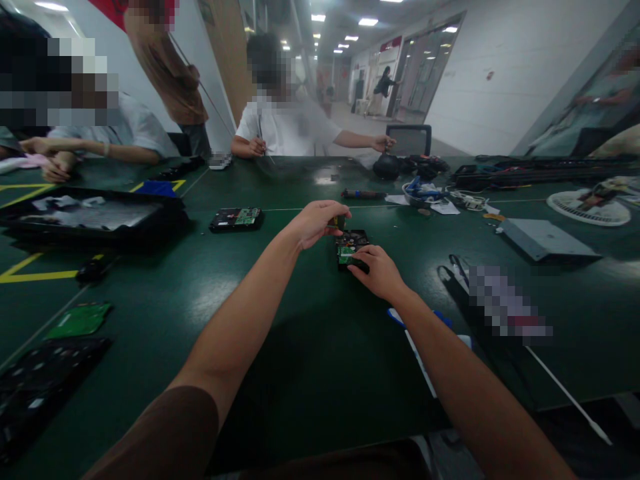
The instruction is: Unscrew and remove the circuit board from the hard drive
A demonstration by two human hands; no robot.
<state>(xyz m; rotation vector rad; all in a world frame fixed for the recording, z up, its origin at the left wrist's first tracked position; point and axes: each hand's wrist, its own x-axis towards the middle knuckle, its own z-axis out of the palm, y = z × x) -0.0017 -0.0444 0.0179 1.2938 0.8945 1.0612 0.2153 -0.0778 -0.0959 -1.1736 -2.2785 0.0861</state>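
Note:
A hard drive [354, 237] with a green circuit board [345, 254] lies on the green table in front of me. My left hand [320, 223] is closed in a pinch above its far left end, on a small dark-and-yellow piece [341, 221] whose kind I cannot make out. From the near right, my right hand [379, 270] grips the drive's edge, thumb low at the front and fingers over the board. Those fingers hide part of the drive.
Another hard drive [236, 219] lies left, near a black tray [165, 210]. A loose green board [80, 320] and black drive casing [45, 380] sit lower left. Beyond my hands is a screwdriver [365, 194]; rightward, a grey metal box [547, 240]. A co-worker [290, 130] sits opposite.

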